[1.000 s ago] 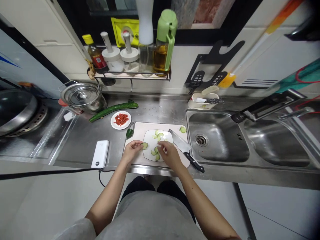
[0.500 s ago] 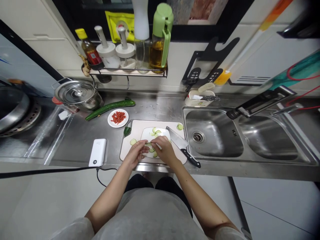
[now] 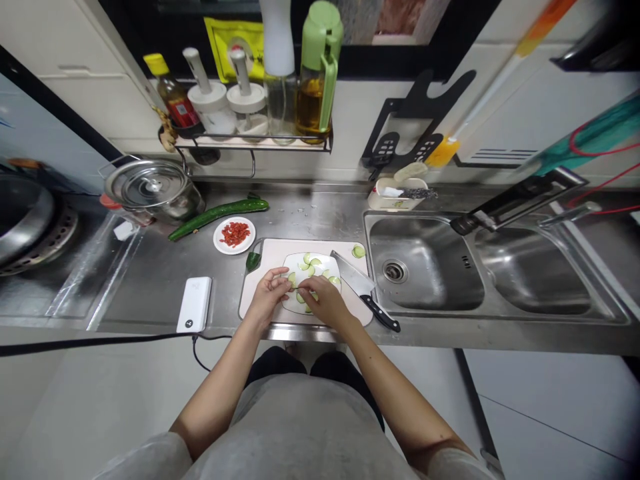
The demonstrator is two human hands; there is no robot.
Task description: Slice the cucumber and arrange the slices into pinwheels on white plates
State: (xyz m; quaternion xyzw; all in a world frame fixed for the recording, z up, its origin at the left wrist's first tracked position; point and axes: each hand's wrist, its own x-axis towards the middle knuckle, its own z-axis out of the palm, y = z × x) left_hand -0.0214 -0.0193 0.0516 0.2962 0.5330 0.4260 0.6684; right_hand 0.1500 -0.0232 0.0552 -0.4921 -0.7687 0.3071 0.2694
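Green cucumber slice (image 3: 292, 279), qty 1: over white plate (image 3: 294, 261), near side of bench (image 3: 135, 287). L. hand (image 3: 271, 295) & R. hand (image 3: 324, 301): fingertip grip, each pinching slice edge, prob. for control. Knife (image 3: 365, 291) laid right, handle near, prob. keeping blade off fingers.

- Before me, a steel counter (image 3: 140, 280) with two sinks (image 3: 430, 267) set into its right side.
- Squarely in front of me, a pale cutting board (image 3: 270, 249) lies flat near the counter's front edge.
- Just beyond the board's far left corner sits a small white dish (image 3: 218, 240).
- Behind that dish, a long cucumber (image 3: 220, 217) stretches toward a lidded steel pot (image 3: 155, 188).
- To my left, near the front edge, lies a white power bank (image 3: 194, 303).
- Behind the sinks, toward the wall, stands a small tub (image 3: 387, 202).
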